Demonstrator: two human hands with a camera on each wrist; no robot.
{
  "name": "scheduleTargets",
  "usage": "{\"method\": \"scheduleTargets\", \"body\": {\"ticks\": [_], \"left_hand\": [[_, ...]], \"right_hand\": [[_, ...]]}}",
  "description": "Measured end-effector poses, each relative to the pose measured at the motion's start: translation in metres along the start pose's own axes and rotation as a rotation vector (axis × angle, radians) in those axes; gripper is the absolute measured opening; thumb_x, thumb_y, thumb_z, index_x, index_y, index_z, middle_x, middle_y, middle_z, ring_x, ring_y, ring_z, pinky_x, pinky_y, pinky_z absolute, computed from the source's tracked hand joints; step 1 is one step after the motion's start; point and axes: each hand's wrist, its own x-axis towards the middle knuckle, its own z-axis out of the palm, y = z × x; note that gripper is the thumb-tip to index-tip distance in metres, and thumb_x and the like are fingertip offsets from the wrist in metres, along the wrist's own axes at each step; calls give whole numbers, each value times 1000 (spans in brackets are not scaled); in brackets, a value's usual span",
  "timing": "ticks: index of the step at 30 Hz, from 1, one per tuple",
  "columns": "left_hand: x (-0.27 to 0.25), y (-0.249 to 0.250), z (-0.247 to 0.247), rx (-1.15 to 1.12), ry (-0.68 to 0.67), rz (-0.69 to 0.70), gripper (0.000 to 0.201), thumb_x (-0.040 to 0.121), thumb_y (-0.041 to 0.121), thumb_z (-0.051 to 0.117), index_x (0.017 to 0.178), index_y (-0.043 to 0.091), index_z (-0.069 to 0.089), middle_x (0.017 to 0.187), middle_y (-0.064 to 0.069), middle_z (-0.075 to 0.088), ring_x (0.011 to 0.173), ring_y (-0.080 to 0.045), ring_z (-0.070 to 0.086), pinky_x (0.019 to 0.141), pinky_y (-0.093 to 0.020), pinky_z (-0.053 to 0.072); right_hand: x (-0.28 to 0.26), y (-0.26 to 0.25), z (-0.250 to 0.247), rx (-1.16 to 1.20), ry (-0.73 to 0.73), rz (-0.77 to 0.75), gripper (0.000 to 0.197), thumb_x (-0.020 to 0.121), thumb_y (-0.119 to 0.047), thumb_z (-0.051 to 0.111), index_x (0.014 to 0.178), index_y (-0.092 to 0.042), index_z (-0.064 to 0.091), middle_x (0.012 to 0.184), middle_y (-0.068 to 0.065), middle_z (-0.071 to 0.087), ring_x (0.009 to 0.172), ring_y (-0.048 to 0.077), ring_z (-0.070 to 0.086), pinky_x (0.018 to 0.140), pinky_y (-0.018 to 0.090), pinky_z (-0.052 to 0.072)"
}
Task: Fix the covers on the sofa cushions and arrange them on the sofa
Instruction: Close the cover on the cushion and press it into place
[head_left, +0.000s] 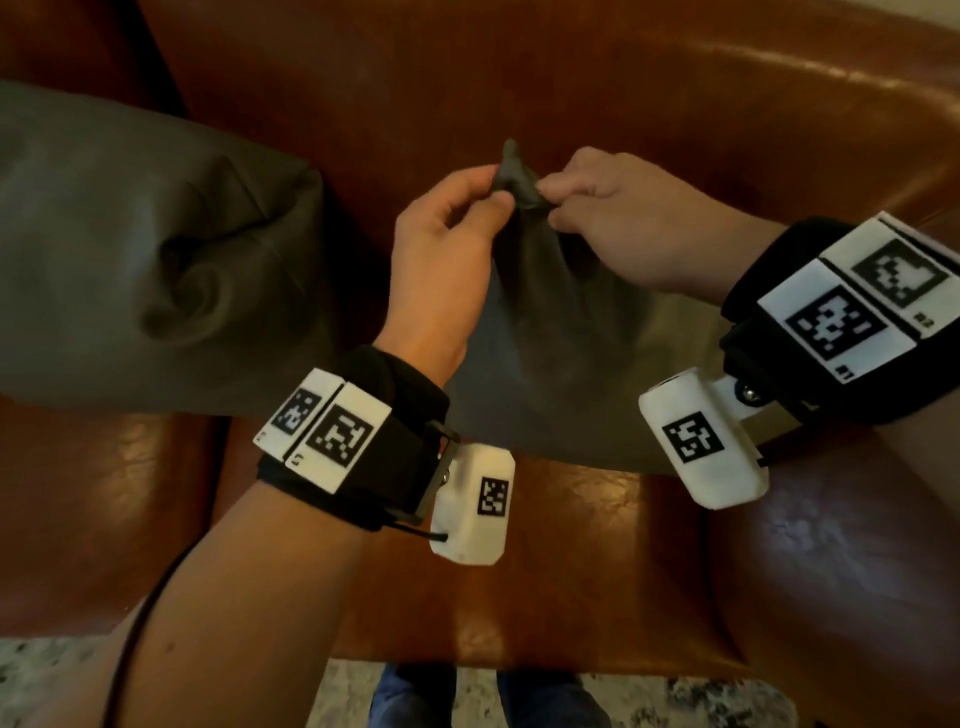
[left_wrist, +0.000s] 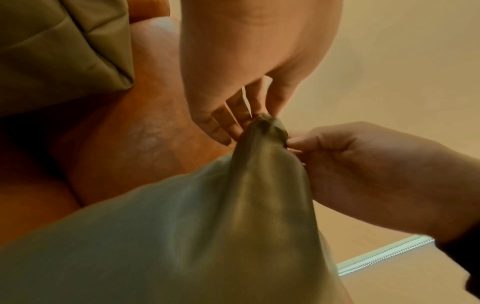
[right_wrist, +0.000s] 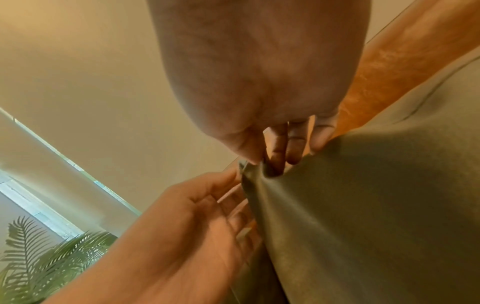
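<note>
An olive-green cushion (head_left: 550, 374) stands on the brown leather sofa (head_left: 571, 78) with its top corner drawn up into a peak. Both hands pinch that corner. My left hand (head_left: 483, 192) holds it from the left, thumb against fingers. My right hand (head_left: 561, 197) grips it from the right. The left wrist view shows the cushion's fabric (left_wrist: 207, 226) bunched to a point between both sets of fingers (left_wrist: 233, 127). In the right wrist view the cover (right_wrist: 363, 205) fills the right side, and my right fingertips (right_wrist: 278, 156) dig into a fold at its edge.
A second olive-green cushion (head_left: 156, 260) leans on the sofa's left side, close to my left forearm. The seat front (head_left: 519, 597) is bare leather, with a speckled floor (head_left: 701, 701) below it. A potted palm (right_wrist: 39, 267) and a window blind appear behind.
</note>
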Motion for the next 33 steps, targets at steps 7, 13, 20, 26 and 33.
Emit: {"method": "scheduleTargets", "body": {"ticks": [7, 13, 20, 26, 33], "left_hand": [[-9, -5, 9, 31, -54, 18, 55, 89, 11, 63, 142, 17, 48, 132, -8, 50, 121, -8, 51, 108, -27, 41], [-11, -20, 14, 220, 152, 123, 30, 87, 42, 64, 97, 15, 71, 95, -6, 68, 87, -16, 66, 77, -40, 55], [-5, -17, 21, 385, 195, 230, 40, 96, 15, 53, 59, 25, 43, 67, 6, 42, 53, -2, 40, 52, -13, 30], [-6, -15, 19, 529, 189, 250, 42, 95, 28, 57, 58, 29, 38, 65, 8, 40, 54, -6, 35, 49, -19, 25], [-6, -14, 24, 474, 205, 196, 39, 100, 25, 47, 62, 28, 40, 68, 6, 44, 58, -7, 39, 55, -25, 28]], "right_hand": [[-6, 5, 14, -133, -120, 9, 36, 94, -10, 41, 130, -16, 43, 111, -1, 28, 103, 18, 28, 91, 31, 27], [-5, -2, 12, 131, 65, -18, 46, 101, -8, 36, 145, -19, 42, 123, -1, 45, 117, 10, 43, 97, 19, 30], [-3, -6, 6, 146, 163, -50, 33, 102, -23, 42, 117, -7, 67, 119, 13, 64, 107, 27, 59, 88, 24, 46], [-2, -8, 8, 115, 114, -42, 35, 103, -21, 36, 126, -18, 62, 114, -4, 50, 107, 8, 48, 93, 19, 33], [-5, 0, 12, 73, 129, -72, 35, 101, -20, 39, 128, -22, 61, 108, -2, 49, 97, 11, 51, 77, 11, 36]]}}
